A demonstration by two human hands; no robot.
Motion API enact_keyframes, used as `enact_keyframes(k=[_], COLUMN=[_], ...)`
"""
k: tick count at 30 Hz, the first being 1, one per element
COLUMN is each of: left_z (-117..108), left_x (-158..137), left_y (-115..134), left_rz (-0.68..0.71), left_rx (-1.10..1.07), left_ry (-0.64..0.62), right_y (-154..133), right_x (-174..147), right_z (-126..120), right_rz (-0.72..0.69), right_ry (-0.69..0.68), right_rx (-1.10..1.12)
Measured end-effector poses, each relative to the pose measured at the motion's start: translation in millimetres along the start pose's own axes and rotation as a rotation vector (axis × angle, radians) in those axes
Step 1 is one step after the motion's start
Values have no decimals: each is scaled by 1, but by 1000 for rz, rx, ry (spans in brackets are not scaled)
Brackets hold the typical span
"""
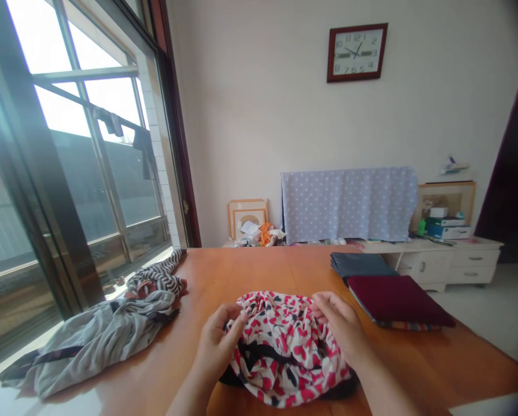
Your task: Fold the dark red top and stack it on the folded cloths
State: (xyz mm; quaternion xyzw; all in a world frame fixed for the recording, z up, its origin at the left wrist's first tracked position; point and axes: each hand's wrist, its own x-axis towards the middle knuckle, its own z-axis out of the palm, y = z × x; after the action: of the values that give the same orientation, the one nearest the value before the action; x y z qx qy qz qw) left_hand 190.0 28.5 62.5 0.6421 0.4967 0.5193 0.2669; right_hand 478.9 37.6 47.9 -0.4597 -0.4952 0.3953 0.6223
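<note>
A bunched white garment (280,335) printed with red and black hearts lies on the wooden table in front of me. Its gathered edge faces away from me, and black fabric shows inside its opening and beneath it. My left hand (219,338) is closed on the garment's left edge, thumb and fingers pinched together. At the upper right edge, my right hand (339,323) pinches the cloth between thumb and fingers. The garment's exact kind cannot be made out while it is bunched.
A rumpled grey garment (107,338) and a black-and-white striped cloth (159,274) lie on the table's left. Folded dark red cloth (400,297) and folded dark blue-grey cloth (361,266) are on the right. The wooden table (241,271) borders a window on the left.
</note>
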Motion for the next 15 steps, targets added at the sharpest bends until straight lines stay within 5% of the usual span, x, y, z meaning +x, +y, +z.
enact_keyframes(k=[3, 6, 10, 15], left_z=[9, 13, 8, -1], left_x=[-7, -7, 3, 9], left_y=[8, 4, -15, -14], left_rz=[121, 147, 83, -99], left_rx=[203, 433, 480, -8], left_ry=[-319, -402, -252, -2], right_y=[-6, 2, 11, 1], right_x=[-10, -13, -8, 1], right_z=[5, 5, 3, -2], right_rz=[-6, -39, -60, 39], right_ry=[-334, -481, -319, -96], right_rx=[-163, -364, -490, 7])
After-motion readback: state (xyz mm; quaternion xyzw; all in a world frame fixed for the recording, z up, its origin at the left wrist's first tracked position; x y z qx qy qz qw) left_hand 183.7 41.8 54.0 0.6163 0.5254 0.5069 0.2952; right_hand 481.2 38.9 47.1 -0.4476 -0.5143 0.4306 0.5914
